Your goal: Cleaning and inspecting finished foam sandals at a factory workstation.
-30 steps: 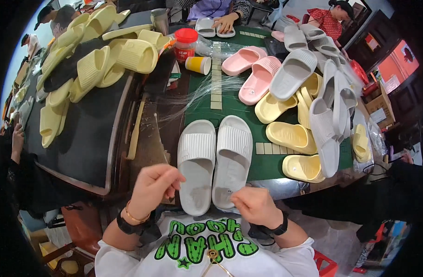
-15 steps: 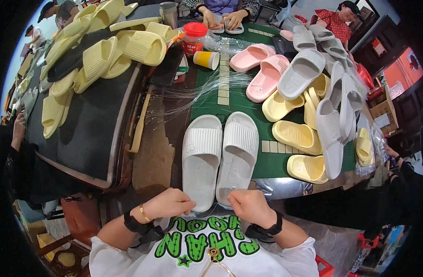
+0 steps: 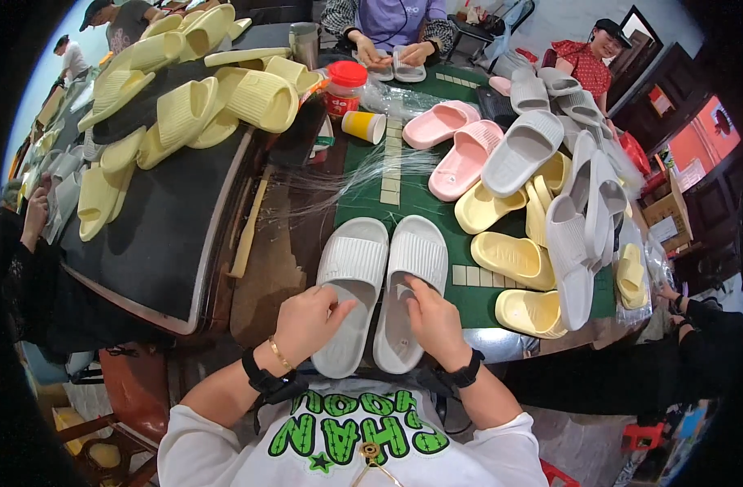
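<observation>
A pair of pale grey-white slippers lies side by side in front of me, straps at the far end: the left slipper and the right slipper. My left hand is over the left slipper's outer side, thumb stretched across the insole and apart from the bent fingers. Over the right slipper, my right hand points its forefinger toward the strap's opening, with the thumb apart. Neither hand shows a lifted slipper. The undersides of my fingers are hidden.
Yellow slippers are heaped on a black surface at left. More grey slippers, pink slippers and yellow slippers crowd the right. Beyond stand a red-lidded jar and a yellow cup. A person handles slippers across the table.
Both my hands have moved forward from the slippers' heel ends toward the straps, and their fingers have loosened. The whole view has shifted slightly; the pair stays in place on the table.
</observation>
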A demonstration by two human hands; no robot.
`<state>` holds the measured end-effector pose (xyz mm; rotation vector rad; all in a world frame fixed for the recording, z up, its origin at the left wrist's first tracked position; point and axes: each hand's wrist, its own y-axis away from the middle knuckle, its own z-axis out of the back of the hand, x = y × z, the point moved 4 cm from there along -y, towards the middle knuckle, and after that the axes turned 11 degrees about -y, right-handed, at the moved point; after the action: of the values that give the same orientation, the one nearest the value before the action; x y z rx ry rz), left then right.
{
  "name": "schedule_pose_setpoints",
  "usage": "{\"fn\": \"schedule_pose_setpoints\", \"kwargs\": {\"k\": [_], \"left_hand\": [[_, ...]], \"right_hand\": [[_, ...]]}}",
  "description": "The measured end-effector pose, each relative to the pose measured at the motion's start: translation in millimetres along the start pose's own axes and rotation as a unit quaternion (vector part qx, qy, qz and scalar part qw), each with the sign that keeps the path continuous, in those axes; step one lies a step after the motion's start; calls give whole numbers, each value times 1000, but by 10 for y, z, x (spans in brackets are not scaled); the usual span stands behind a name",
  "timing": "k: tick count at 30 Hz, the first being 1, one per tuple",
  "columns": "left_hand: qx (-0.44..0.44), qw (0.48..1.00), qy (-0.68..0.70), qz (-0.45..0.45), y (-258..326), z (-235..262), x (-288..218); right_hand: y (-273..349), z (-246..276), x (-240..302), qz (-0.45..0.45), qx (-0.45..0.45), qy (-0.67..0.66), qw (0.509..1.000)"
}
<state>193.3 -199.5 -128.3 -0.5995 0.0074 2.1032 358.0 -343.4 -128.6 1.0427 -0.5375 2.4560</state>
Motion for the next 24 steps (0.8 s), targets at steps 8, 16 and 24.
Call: {"fn": "schedule_pose_setpoints", "kwargs": {"k": [8, 16, 24], "left_hand": [[-62, 993, 97, 40, -430, 102, 221], [-40, 996, 73, -29, -376, 40, 87], [4, 990, 76, 118, -660, -119, 478]], "right_hand": [[41, 264, -38, 95, -111, -30, 989], [16, 341, -355, 25, -181, -22, 983], [267, 134, -5, 28, -67, -68, 995]]}}
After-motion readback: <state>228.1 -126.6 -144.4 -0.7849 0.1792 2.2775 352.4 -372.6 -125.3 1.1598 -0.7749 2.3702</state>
